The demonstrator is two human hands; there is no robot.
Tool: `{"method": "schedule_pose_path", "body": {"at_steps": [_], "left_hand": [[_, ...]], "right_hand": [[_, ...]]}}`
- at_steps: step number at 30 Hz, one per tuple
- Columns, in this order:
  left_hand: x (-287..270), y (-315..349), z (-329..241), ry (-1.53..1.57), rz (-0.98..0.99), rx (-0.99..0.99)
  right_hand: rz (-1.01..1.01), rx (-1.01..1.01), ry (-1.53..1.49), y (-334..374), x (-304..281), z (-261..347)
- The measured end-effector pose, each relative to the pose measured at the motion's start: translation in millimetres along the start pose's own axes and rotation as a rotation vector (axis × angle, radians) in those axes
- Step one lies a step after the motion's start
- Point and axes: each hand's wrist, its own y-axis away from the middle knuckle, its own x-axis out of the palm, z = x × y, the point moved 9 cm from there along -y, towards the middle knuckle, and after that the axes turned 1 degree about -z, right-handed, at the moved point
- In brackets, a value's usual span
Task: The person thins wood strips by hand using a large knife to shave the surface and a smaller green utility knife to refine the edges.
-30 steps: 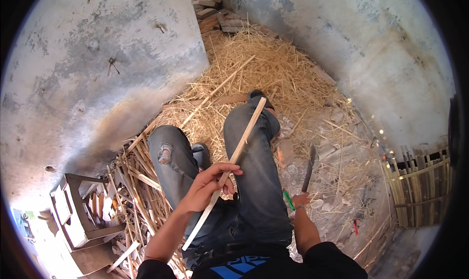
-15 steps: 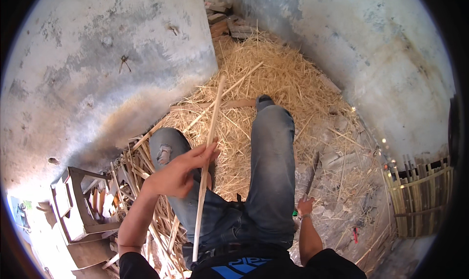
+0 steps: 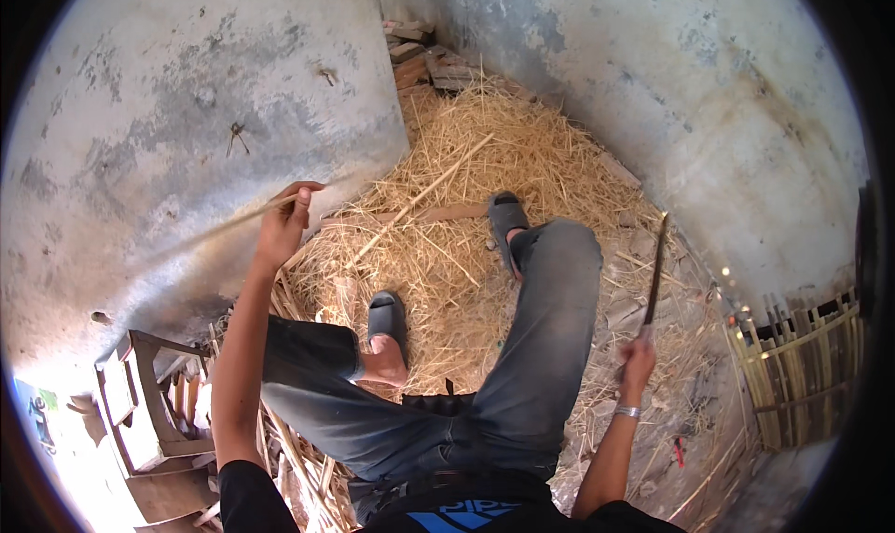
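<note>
My left hand (image 3: 285,227) is raised at the left in front of the wall, its fingers closed on a thin bamboo strip (image 3: 244,218). The strip slants down to the left and its far end is smeared by motion. To the right of my right knee, my right hand (image 3: 637,360) grips the handle of a long knife (image 3: 658,276) with a dark, narrow blade pointing up and away from me. The handle is mostly hidden in my fist. A good distance separates the blade from the strip.
Shavings (image 3: 447,300) cover the floor between my sandalled feet, heaped toward the corner. One long strip (image 3: 421,200) lies across them. At the left stand a wooden frame (image 3: 154,421) and piled strips (image 3: 303,463); at the right, a slatted bamboo panel (image 3: 802,374). Walls close in both sides.
My left hand has lifted up and to the left, swinging the strip from upright to slanting leftward. My right hand has raised the knife up and to the right. My legs have spread apart.
</note>
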Motion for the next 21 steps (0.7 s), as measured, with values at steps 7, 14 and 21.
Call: {"method": "schedule_pose_path", "body": {"at_steps": [7,14,21], "left_hand": [[127.5,18.9,73.4,0.307,0.297,-0.16],[254.3,57.3,146.3,0.152,0.49,-0.14],[272.3,64.2,182.1,-0.271,0.301,0.05]], "right_hand": [[0.032,-0.25,-0.402,39.6,-4.3,243.7],[0.392,-0.178,-0.705,115.3,104.8,266.0],[0.75,0.276,-0.46,196.5,233.1,156.8]]}}
